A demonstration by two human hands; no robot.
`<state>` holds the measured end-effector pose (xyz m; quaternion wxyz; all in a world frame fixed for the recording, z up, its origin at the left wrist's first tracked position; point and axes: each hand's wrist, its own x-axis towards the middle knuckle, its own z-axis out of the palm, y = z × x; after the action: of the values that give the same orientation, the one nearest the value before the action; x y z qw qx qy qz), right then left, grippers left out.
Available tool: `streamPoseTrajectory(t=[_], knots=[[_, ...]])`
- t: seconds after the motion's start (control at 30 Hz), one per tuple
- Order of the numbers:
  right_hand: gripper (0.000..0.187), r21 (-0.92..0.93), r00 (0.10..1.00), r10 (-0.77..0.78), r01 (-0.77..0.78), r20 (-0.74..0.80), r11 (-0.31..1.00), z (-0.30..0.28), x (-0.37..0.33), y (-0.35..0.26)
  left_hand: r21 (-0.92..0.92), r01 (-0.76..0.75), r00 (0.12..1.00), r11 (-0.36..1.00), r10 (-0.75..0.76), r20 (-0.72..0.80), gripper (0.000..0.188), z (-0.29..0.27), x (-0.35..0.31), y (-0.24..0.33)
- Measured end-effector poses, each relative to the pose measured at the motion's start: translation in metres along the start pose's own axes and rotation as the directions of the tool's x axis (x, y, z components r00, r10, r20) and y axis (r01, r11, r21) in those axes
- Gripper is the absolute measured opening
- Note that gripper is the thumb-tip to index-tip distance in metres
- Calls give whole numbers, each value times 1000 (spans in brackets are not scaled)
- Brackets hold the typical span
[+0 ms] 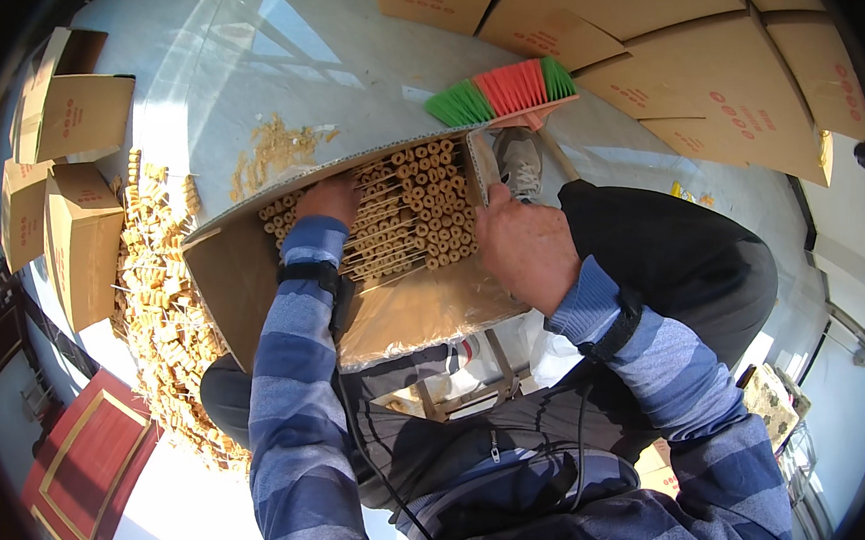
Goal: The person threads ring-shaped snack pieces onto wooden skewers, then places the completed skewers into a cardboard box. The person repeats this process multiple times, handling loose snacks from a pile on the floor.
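A lined cardboard box (426, 316) stands tilted in front of me, between my legs. Inside it, ring-shaped tan snack pieces on thin sticks (438, 204) are stacked in rows, their sticks pointing to the left. My left hand (332, 199) reaches into the far left part of the box, against the stacked skewers; its fingertips are hidden. At the box's right side, my right hand (526, 243) is closed on the wall, thumb near the top edge and fingers curled.
A large heap of skewered snacks (170, 318) lies on the floor to the left, beside cardboard boxes (81, 114). Beyond my box are a green and red broom (510, 89) and scattered crumbs (279, 150). More big cartons (680, 82) line the far right. A red panel (90, 469) is at lower left.
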<state>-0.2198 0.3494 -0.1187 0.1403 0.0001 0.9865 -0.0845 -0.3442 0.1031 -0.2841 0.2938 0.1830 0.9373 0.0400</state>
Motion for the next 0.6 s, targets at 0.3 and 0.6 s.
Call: streamPoseTrajectory(t=[0.3, 0.6], knots=[[9, -33, 999, 20, -18, 47, 999, -6, 1, -5, 135, -6, 999, 991, 11, -34, 34, 3, 1, 23], [21, -52, 1000, 10, -10, -1, 999, 2, 1, -3, 23, -269, 963, 963, 268, 16, 39, 16, 28, 25]])
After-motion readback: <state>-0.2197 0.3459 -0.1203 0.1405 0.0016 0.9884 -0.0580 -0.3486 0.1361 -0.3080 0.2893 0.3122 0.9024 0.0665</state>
